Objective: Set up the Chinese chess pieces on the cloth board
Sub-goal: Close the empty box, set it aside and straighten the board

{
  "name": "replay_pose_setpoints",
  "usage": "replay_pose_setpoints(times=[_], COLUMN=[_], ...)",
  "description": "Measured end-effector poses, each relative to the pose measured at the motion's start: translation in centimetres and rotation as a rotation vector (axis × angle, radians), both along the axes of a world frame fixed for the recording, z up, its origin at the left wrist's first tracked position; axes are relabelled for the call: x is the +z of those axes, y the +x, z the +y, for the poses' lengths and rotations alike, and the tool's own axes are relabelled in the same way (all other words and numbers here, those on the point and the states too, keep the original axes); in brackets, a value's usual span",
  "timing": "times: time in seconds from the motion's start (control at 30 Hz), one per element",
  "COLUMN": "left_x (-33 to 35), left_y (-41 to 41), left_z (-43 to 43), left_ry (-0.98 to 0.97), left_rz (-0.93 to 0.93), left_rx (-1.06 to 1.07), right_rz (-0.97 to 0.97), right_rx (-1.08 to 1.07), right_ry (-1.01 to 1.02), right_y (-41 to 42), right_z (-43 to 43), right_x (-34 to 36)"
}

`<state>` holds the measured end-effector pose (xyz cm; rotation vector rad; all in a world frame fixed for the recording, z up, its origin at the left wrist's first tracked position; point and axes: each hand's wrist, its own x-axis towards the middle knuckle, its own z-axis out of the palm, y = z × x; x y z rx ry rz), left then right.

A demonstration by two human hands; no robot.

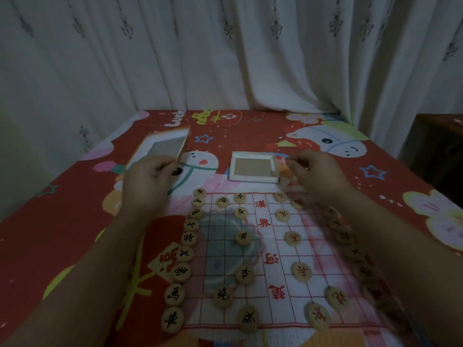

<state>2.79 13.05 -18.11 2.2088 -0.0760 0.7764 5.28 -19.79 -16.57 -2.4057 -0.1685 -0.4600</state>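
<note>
Left hand (147, 181) grips the box lid (162, 146) above the table; right hand (315, 171), fingers pinched, contents unclear, hovers beside the box (253, 169). Pieces (244, 274) line the board (275, 246).

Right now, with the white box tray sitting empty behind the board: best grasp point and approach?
Probably pinch the right side wall of the white box tray, coming from above. It lies flat, open side up, with thin raised walls and nothing visible inside, so a wall gives fingers an edge. The right hand hovers beside that wall; the left hand already holds the lid.
</note>
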Motion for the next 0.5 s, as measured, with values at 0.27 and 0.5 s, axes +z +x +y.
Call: replay_pose_setpoints(times=[0.27, 0.5], left_x=[5.6, 3.6], left_y=[-2.3, -2.9], left_z=[-8.0, -10.7], left_ry=[-1.376, -1.424], left_rz=[0.270, 0.449], left_rx=[-0.718, -0.811], right_rz=[0.126, 0.263], right_rx=[0.107, 0.236], right_ry=[0.673, 1.095], right_y=[-3.3, -4.3], right_z=[2.2, 2.1], right_x=[4.1, 3.8])
